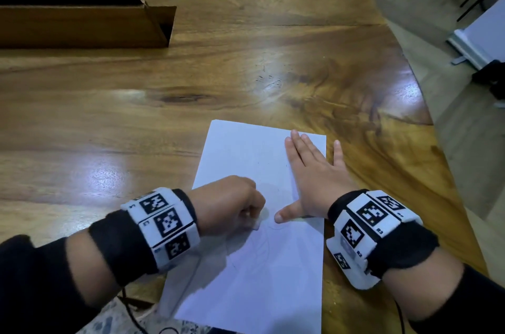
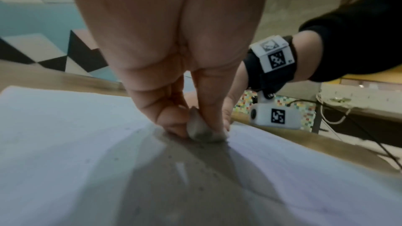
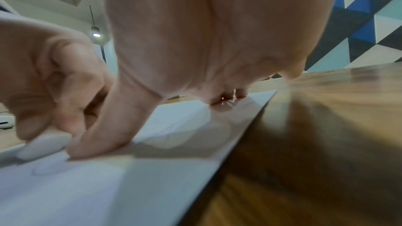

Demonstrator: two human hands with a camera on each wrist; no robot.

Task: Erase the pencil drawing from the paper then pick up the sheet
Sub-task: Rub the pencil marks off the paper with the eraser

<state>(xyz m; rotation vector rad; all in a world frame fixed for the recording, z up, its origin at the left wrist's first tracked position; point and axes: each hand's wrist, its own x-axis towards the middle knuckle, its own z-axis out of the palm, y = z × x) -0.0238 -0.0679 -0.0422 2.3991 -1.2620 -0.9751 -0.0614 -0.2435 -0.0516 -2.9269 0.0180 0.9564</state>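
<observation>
A white sheet of paper (image 1: 254,265) lies on the wooden table (image 1: 191,88), with faint pencil lines near its middle. My left hand (image 1: 232,205) pinches a small white eraser (image 2: 202,131) and holds it down against the sheet (image 2: 65,143). The eraser (image 3: 43,145) also shows in the right wrist view beside my right thumb (image 3: 104,135). My right hand (image 1: 311,172) lies flat with fingers spread on the sheet's right part, its little finger out on the bare wood. Small eraser crumbs dot the paper in the left wrist view.
An open brown cardboard box (image 1: 82,22) sits at the table's far left. The table's curved right edge (image 1: 426,104) drops to the floor, where a white appliance (image 1: 481,33) stands. A cable (image 1: 131,314) hangs below the near edge.
</observation>
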